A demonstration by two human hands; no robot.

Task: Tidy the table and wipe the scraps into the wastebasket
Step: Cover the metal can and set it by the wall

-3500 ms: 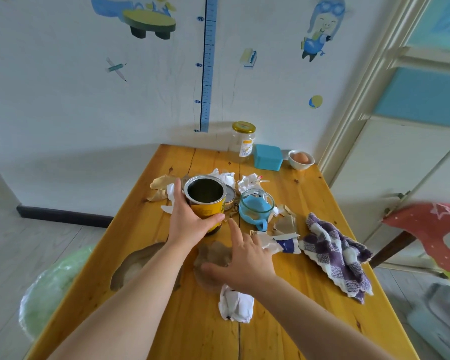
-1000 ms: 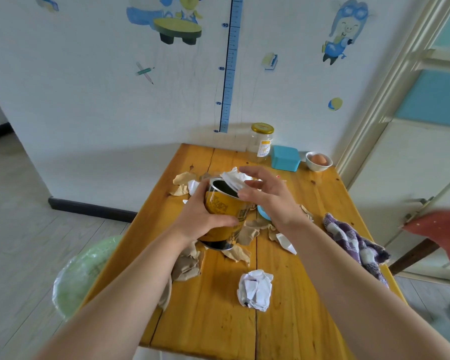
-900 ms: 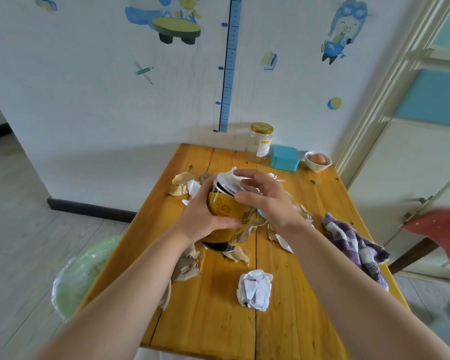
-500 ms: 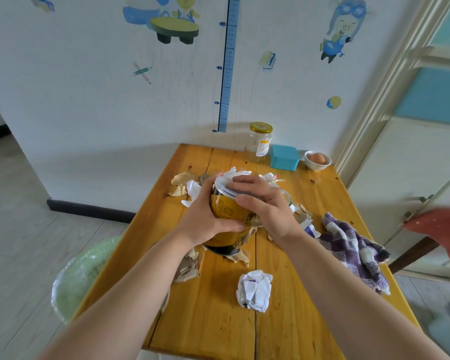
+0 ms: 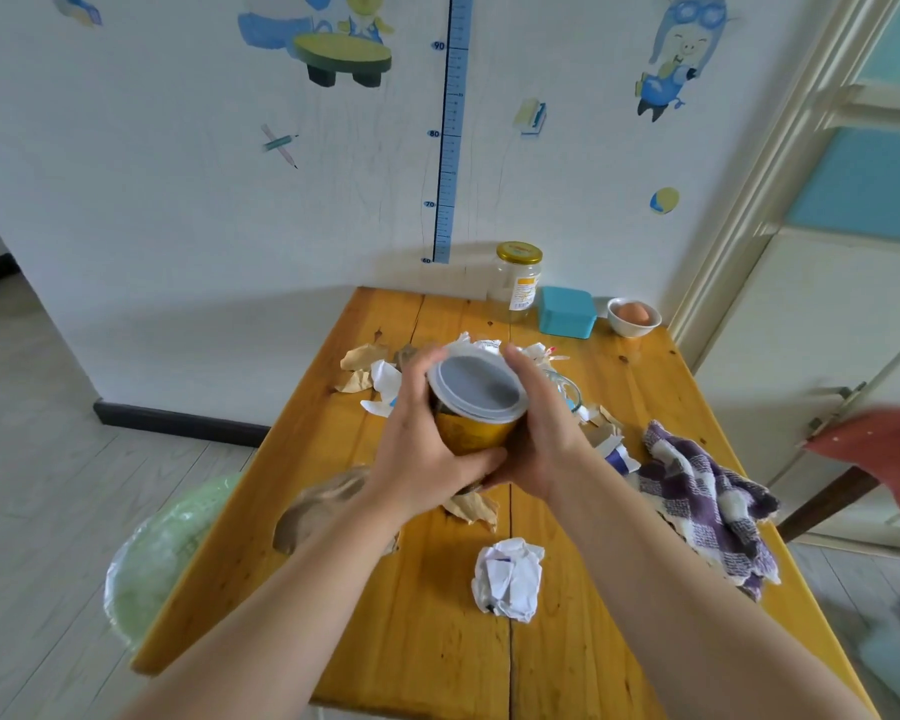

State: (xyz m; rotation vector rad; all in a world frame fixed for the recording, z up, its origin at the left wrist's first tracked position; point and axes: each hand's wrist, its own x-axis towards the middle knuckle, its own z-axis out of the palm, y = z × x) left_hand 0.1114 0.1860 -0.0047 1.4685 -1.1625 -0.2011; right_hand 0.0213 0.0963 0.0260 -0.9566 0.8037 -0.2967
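Observation:
A gold tin can (image 5: pixel 471 431) with a translucent plastic lid (image 5: pixel 476 384) on top is lifted above the wooden table (image 5: pixel 427 641), tilted toward me. My left hand (image 5: pixel 424 449) grips its left side and my right hand (image 5: pixel 544 433) grips its right side. Brown and white paper scraps (image 5: pixel 370 368) lie behind and under the can. A crumpled white paper ball (image 5: pixel 510 576) sits nearer me. A purple checked cloth (image 5: pixel 702 496) lies at the right edge. The green-lined wastebasket (image 5: pixel 165 550) stands on the floor left of the table.
Against the wall stand a glass jar with a yellow lid (image 5: pixel 518 280), a teal box (image 5: pixel 566 311) and a white bowl with an egg (image 5: pixel 634 317). A glass cup (image 5: pixel 567 389) is partly hidden behind my right hand. A red-covered stool (image 5: pixel 884 459) stands at the right.
The can went from standing open on the table to being lifted. My right hand brought the plastic lid, set it on the can, then slid down to grip the can's side.

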